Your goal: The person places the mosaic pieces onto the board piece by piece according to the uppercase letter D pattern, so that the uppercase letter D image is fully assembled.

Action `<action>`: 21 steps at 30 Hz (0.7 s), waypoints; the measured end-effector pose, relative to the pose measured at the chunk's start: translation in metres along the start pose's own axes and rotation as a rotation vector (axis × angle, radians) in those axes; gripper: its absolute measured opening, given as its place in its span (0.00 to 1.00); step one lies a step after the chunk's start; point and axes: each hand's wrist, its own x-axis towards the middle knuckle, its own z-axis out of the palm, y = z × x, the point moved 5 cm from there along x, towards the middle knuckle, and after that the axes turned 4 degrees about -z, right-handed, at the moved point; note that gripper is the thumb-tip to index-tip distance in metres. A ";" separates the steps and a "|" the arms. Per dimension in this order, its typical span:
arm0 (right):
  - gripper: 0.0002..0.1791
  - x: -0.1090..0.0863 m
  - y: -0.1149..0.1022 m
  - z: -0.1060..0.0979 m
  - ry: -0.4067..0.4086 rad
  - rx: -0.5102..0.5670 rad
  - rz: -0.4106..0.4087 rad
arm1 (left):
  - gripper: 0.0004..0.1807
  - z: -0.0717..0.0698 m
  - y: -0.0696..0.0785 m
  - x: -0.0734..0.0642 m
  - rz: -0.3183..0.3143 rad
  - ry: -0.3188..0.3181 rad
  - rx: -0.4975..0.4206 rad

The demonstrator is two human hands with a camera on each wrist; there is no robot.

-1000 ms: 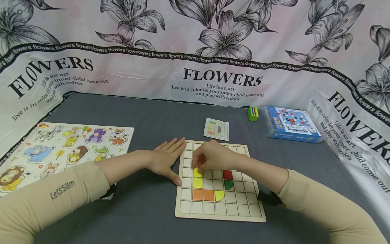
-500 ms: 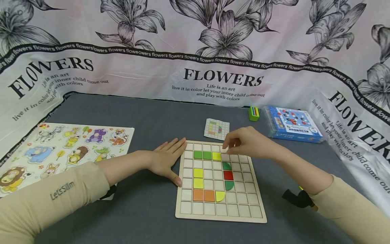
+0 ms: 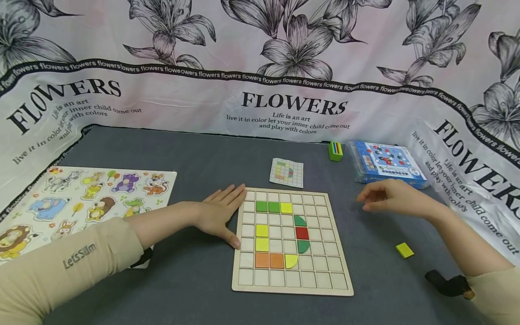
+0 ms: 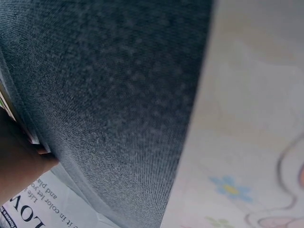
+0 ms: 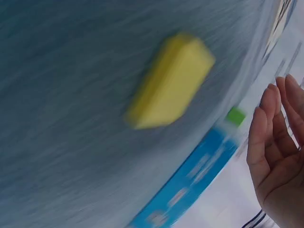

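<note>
A wooden grid board (image 3: 292, 243) lies in the middle of the table, with several green, yellow, red and orange tiles set in its cells. My left hand (image 3: 219, 216) lies flat beside the board's left edge, fingers spread and touching it. In the left wrist view only a dark part of that hand (image 4: 19, 164) shows. To the right of the board, my right hand (image 3: 392, 198) hovers above the table with relaxed, slightly bent fingers and nothing between them. A loose yellow square tile (image 3: 404, 250) lies on the table below it; blurred, this yellow tile (image 5: 171, 83) also appears in the right wrist view.
A small pattern card (image 3: 286, 172) lies behind the board. Farther right stand a green striped block (image 3: 335, 151) and a blue plastic box (image 3: 387, 162). An animal puzzle board (image 3: 93, 194) occupies the left, partly under my left forearm.
My right hand has left the board's upper left, uncovering green and yellow tiles, and moved right past the board's edge. The loose yellow tile has come into full view. My left hand stays put.
</note>
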 end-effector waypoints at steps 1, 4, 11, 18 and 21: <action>0.09 -0.005 0.008 -0.001 -0.006 0.015 0.011 | 0.70 0.000 0.000 0.000 -0.003 -0.002 0.001; 0.12 -0.021 0.033 -0.003 -0.052 0.081 0.038 | 0.70 0.000 0.000 -0.001 -0.003 0.000 0.000; 0.15 -0.051 0.071 0.000 -0.337 0.424 0.026 | 0.70 0.000 0.001 0.000 -0.012 -0.002 0.008; 0.21 -0.059 0.069 0.010 -0.499 0.608 -0.083 | 0.70 -0.002 0.000 0.000 -0.019 -0.003 0.011; 0.22 -0.057 0.063 0.015 -0.501 0.548 -0.095 | 0.70 -0.002 0.000 0.000 -0.020 -0.003 0.014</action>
